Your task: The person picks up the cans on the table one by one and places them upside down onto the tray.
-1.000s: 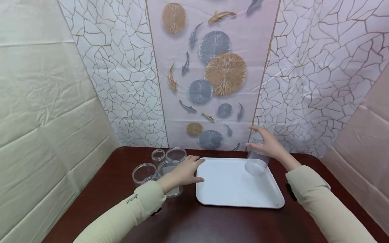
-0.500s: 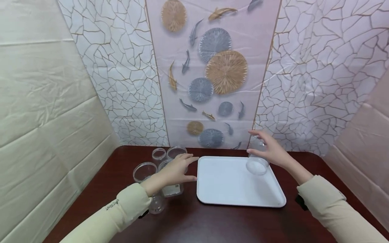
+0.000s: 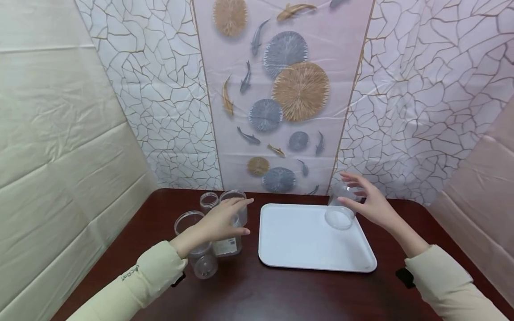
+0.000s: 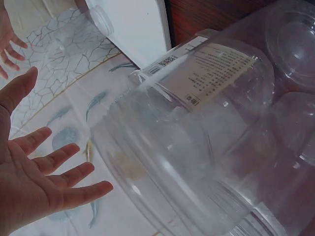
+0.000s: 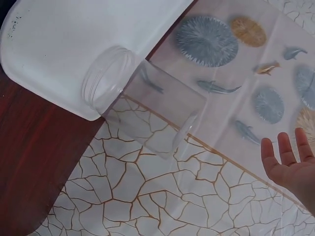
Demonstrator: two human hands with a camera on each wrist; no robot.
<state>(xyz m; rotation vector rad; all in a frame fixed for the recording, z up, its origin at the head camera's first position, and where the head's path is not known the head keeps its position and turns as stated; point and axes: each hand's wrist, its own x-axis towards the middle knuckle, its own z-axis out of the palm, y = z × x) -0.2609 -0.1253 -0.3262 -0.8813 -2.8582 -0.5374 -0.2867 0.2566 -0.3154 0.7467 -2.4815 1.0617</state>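
Note:
A clear plastic jar stands upside down on the far right corner of a white tray; its threaded mouth meets the tray in the right wrist view. Beside that jar, my right hand is raised with relaxed fingers, holding nothing. My left hand hovers over the jars at the left, fingers spread and nothing in them. Below it are a labelled jar, a wide jar and a small jar, partly hidden by hand and sleeve. In the left wrist view, the jar label carries print and a code.
Another small jar and a wide jar stand behind the left hand. All sits on a dark red-brown table. A patterned cloth hangs behind the table, and pale padded panels flank it.
My right hand has drawn off the jar toward the right, leaving it on the tray. My left hand has moved left and away from the tray.

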